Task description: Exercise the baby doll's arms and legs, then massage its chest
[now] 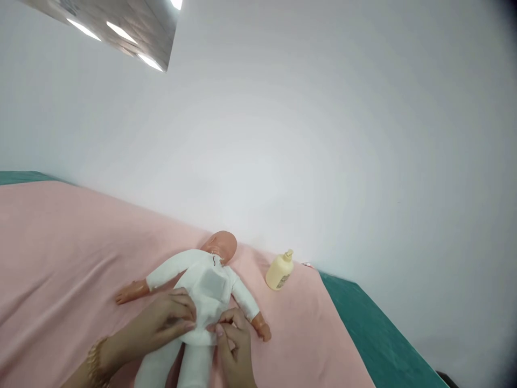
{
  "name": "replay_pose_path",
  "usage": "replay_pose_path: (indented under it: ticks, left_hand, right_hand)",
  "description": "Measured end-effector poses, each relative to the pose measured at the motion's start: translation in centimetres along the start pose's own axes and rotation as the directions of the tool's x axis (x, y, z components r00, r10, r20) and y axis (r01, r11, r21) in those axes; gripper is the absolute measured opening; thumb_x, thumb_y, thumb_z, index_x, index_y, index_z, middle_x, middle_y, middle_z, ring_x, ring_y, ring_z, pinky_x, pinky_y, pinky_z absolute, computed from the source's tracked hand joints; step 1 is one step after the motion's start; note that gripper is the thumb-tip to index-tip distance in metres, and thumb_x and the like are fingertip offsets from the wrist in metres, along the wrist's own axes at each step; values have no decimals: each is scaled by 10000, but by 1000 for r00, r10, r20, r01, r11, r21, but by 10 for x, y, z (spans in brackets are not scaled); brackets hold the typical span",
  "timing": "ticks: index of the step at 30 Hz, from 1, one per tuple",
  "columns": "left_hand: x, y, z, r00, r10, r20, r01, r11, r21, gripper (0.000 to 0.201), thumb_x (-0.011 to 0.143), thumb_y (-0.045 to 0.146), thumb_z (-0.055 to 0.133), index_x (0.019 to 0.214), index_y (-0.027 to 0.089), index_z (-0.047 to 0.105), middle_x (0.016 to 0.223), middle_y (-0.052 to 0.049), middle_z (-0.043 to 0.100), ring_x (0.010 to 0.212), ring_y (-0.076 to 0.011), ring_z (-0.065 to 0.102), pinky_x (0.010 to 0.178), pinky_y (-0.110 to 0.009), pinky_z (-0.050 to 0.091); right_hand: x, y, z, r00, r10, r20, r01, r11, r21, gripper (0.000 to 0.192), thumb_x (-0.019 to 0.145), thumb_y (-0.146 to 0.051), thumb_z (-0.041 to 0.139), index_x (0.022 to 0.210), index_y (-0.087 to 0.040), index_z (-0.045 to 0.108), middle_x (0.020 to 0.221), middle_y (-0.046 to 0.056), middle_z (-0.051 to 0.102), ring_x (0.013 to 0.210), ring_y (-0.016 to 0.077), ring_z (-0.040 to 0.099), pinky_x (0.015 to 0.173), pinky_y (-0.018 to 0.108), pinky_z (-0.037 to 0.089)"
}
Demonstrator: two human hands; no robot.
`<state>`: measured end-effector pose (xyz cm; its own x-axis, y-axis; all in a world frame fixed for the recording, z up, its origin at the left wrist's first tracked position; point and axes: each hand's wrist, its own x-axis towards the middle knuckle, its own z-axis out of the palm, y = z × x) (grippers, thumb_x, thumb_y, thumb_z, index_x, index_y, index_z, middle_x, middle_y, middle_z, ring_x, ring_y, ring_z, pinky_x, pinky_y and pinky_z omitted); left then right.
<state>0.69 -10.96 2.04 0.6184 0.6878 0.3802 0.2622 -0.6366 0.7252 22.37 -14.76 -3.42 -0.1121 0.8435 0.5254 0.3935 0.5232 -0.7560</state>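
Observation:
A baby doll [204, 285] in a white one-piece suit lies on a pink sheet [60, 258], head toward the wall, arms spread. My left hand [165, 320] rests on the doll's left hip, fingers pinching the white fabric at the waist. My right hand [234, 345] pinches the same fabric at the lower belly, fingertips almost touching the left hand's. The doll's legs run off the bottom edge, partly hidden by my hands.
A pale yellow pump bottle [279, 271] lies tilted on the pink sheet to the right of the doll's head. A teal mattress [375, 334] shows beyond the sheet's right edge. A white wall [283, 134] stands close behind.

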Motion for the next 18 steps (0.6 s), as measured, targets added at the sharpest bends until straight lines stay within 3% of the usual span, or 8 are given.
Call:
replay_pose_path:
  ticks: [8,15,18]
  left_hand:
    - [1,-24,15,998,-55,13,55,998,-42,348,905,393,507,686,181,676,798,-62,678,829,-224,579,789,-290,437]
    - [-1,-30,13,995,-82,55,83,996,-20,318,883,424,562,694,200,684,809,-53,685,853,-237,593,799,-308,463]
    - [-4,-29,13,999,-35,-9,35,999,-3,292,910,383,526,762,200,698,846,-51,692,864,-235,601,814,-318,472]
  right_hand:
    - [6,9,7,988,134,81,-134,991,0,408,957,-512,496,822,-272,797,814,75,612,828,215,573,680,309,445]
    - [6,7,11,990,111,93,-109,994,-26,413,964,-509,485,839,-269,798,806,66,612,840,210,556,713,313,441]
    - [4,6,11,997,56,46,-54,998,-44,400,980,-477,463,885,-269,791,842,70,602,863,214,551,731,324,444]
